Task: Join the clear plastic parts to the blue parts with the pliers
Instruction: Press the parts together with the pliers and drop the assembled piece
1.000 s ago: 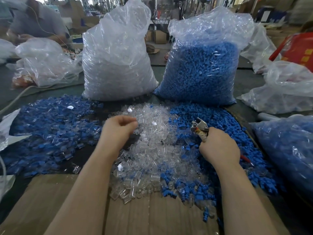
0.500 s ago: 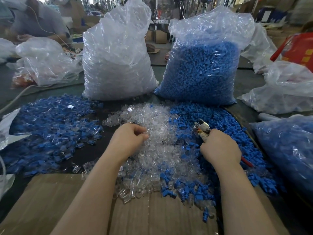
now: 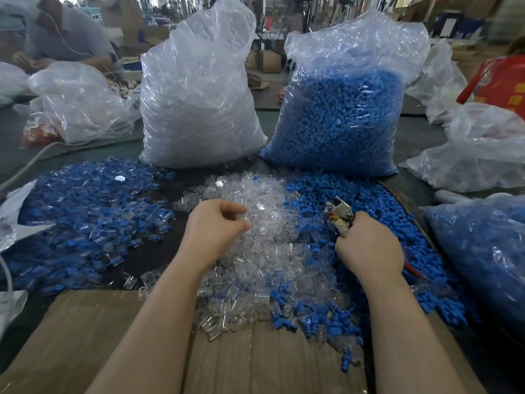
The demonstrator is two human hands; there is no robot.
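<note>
Behind the bench (image 3: 85,336) stand two filled bags. Left hand (image 3: 216,226) – fingers curled, pinching into the clear plastic parts (image 3: 264,223) at centre. Right hand (image 3: 366,248) grips the pliers (image 3: 339,211) over the blue parts (image 3: 383,217), just right of the clear heap.

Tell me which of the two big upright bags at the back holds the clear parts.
The left upright bag, behind the left hand. Its contents look whitish and see-through, while the right upright bag beside it is packed with blue parts.
</note>
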